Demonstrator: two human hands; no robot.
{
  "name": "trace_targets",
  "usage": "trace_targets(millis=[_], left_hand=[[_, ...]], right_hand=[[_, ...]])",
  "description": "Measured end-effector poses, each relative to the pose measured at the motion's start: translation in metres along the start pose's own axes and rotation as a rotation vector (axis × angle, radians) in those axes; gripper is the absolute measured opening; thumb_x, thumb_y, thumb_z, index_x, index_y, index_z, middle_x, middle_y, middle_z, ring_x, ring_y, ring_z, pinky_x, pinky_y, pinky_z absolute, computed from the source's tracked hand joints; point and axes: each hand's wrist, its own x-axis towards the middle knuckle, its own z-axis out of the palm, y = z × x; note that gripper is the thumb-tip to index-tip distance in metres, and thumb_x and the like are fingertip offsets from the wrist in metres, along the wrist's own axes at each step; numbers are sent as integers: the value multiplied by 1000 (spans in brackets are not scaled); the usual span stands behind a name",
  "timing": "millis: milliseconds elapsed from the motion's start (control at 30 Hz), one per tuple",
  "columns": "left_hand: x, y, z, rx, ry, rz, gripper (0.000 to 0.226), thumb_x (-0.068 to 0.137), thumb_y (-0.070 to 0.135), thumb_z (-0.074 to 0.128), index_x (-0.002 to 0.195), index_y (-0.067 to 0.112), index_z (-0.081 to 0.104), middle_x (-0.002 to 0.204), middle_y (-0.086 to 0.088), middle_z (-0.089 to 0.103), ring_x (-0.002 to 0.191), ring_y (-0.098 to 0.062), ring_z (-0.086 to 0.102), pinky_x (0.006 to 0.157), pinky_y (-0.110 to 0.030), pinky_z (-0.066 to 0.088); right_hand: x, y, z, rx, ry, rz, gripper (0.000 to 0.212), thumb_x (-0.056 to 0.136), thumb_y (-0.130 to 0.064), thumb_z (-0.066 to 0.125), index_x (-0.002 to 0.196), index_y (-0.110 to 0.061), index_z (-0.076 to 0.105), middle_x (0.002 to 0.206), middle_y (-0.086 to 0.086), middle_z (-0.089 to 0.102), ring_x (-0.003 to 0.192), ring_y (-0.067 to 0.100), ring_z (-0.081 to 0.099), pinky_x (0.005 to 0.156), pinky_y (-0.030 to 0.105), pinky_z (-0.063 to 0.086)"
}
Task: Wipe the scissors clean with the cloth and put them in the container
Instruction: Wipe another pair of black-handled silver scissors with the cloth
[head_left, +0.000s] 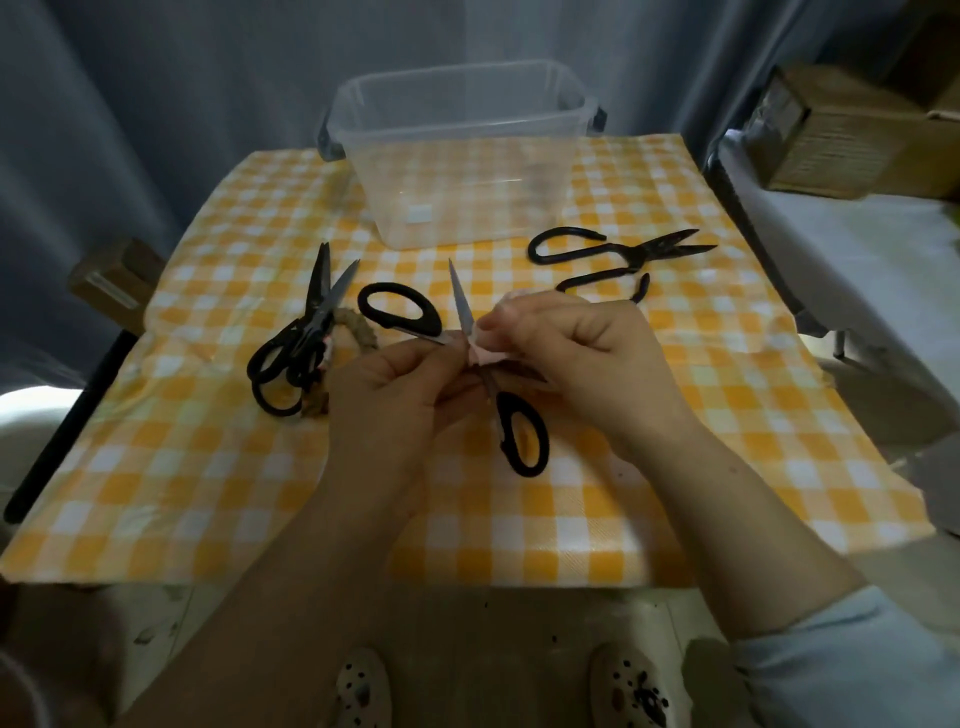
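**A:** Starting at the far left of the desk, there's a heap of black-handled scissors on the yellow checked tablecloth. The blades point away, and a beige braided ring sits partly under them.

**B:** And just right of that heap is the left hand?

**A:** Yes, its fingers are curled around the open scissors near the pivot, and it holds them above the desk. One blade points up and away. One black handle loop juts left, the other hangs toward the person.

**B:** Where's the cloth?

**A:** The pink cloth is right against that blade, just above the pivot. The right hand pinches it there, thumb and fingers clenched on the fabric.

**B:** And behind the hands?

**A:** The clear plastic container stands at the back centre of the desk, lid off and well apart from the held pair.

**B:** Further right?

**A:** Black iron shears lie flat by the container's right corner, tips pointing right. Off the desk, at the far right, there's a wicker box.
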Motion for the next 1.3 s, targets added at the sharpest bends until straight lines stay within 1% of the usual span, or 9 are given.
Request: trace_targets(millis=[133,233,433,600,833,933,1033,1200,1300], left_hand=[[-2,-1,3,-5,4,26,26,88,3,59,69,13,73,76,-6,74,74,-18,72,66,-24,58],[-4,-1,3,2,5,57,27,89,4,58,69,14,74,75,-4,74,75,-17,72,66,-23,57],[-8,-4,6,-16,14,74,20,91,7,56,79,11,72,77,-2,75,76,-16,72,65,-22,56],[-11,-10,9,4,32,136,21,90,7,57,80,14,75,75,-5,74,76,-18,72,68,-24,57],[-17,-16,13,69,10,142,27,90,12,59,73,24,76,78,-4,74,77,-19,72,71,-27,57],[-14,-12,11,54,24,137,33,91,8,58,67,23,75,72,-3,73,70,-16,71,67,-25,57],[-11,-11,9,64,34,155,35,91,7,58,65,22,75,65,-2,70,65,-15,69,67,-26,57],[-10,-12,9,61,12,137,22,91,4,56,78,12,72,73,-4,73,72,-17,71,68,-25,57],[-12,-12,10,79,16,151,23,90,5,57,75,15,72,67,-2,72,66,-15,70,65,-23,57]], right_hand=[[0,2,3,-49,1,32,12,74,-8,77,81,-16,71,93,-4,67,92,7,65,80,27,56],[-1,2,2,-34,-14,82,23,72,-10,79,89,-19,67,88,-5,70,83,5,68,74,22,57],[-3,6,8,-136,27,22,10,79,-18,74,74,-25,69,85,-7,72,92,13,67,81,41,55],[-5,9,12,-207,146,-55,20,84,-21,70,68,-32,62,72,-6,68,74,15,65,66,41,54],[-1,7,15,-485,202,15,16,91,-28,61,81,-16,62,74,-11,63,73,12,61,67,38,51],[3,0,3,-185,189,161,17,90,-22,64,75,-14,62,66,-1,67,63,17,66,57,35,55],[2,-4,-4,87,41,224,11,86,-14,66,81,-4,67,60,-1,68,54,12,64,49,19,49],[0,1,1,72,-27,167,7,79,-8,71,81,-4,66,71,5,73,88,10,70,73,16,54],[1,5,4,-62,73,144,12,83,-16,71,77,-8,64,65,2,69,71,16,70,66,31,58]])
